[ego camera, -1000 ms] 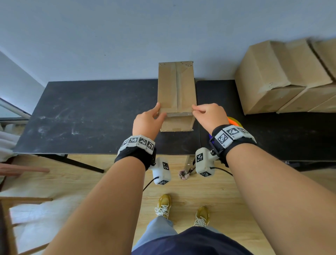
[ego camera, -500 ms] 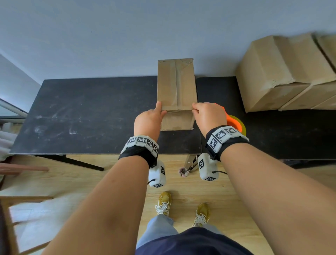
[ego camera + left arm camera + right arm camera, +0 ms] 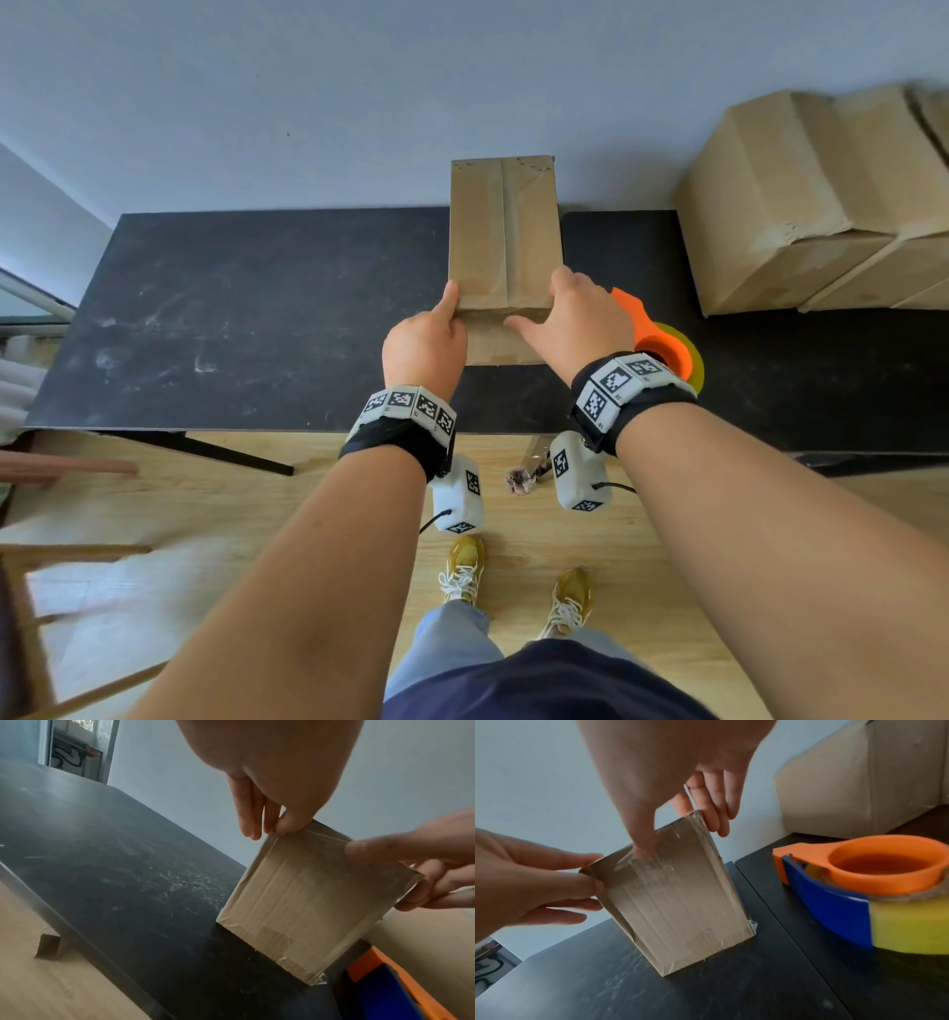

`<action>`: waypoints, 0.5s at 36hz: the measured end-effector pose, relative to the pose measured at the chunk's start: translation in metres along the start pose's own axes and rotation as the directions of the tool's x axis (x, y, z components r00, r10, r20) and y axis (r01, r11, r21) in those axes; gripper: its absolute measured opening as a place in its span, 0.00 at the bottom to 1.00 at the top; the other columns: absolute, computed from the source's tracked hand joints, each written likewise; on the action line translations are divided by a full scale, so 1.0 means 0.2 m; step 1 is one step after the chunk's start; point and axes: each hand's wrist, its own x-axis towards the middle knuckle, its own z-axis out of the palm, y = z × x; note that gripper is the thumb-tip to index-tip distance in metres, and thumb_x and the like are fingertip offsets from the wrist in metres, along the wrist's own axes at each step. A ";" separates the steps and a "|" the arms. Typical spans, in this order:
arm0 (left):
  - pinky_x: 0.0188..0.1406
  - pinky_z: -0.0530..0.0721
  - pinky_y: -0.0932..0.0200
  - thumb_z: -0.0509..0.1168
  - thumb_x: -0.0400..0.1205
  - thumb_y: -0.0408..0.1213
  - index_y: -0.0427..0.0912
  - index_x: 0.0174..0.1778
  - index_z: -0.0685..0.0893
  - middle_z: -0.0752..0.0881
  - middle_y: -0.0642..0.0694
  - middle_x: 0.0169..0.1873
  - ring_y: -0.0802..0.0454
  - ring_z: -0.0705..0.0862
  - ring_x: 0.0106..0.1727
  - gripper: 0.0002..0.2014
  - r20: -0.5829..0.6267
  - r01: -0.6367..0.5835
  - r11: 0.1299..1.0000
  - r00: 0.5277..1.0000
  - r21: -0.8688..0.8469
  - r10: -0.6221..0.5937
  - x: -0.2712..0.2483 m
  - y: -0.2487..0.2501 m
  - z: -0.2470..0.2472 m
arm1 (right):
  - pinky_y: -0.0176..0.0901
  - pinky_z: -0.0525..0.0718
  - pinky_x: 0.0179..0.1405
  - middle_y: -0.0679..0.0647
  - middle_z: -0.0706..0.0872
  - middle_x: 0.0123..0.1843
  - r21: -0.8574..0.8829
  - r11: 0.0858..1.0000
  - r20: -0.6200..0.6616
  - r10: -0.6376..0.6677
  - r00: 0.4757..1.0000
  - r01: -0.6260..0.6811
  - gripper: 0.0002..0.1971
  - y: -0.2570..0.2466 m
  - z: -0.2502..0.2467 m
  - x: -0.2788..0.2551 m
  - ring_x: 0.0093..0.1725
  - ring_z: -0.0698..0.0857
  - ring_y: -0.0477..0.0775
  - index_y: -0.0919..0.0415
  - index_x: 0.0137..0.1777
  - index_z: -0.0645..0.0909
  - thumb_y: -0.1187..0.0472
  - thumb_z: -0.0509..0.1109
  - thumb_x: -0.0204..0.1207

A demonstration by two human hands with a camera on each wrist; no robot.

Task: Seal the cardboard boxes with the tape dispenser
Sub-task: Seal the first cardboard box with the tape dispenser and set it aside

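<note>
A small cardboard box with tape along its top seam stands on the black table. My left hand grips its near left top corner, thumb on top and fingers down the side. My right hand holds the near right corner, with the thumb pressed on the taped near face and the fingers down the right side. An orange and blue tape dispenser with yellow tape lies on the table just right of my right hand, untouched.
A stack of large cardboard boxes fills the right end of the tables, against the wall. A narrow gap separates the two black tabletops near the small box. Wooden chair parts stand at the left, off the table.
My right hand has gone from pinching the box's top edge to spreading over the near right corner, thumb now on the near face. The left hand has stayed at its corner.
</note>
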 end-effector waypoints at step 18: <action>0.30 0.68 0.55 0.52 0.87 0.56 0.45 0.79 0.66 0.70 0.53 0.24 0.50 0.75 0.32 0.27 0.057 -0.081 0.964 0.996 0.254 0.068 0.04 0.06 -0.04 | 0.39 0.75 0.44 0.53 0.88 0.51 0.150 0.986 0.023 -0.084 0.996 0.080 0.09 0.10 -0.06 0.00 0.50 0.85 0.54 0.59 0.59 0.83 0.59 0.68 0.81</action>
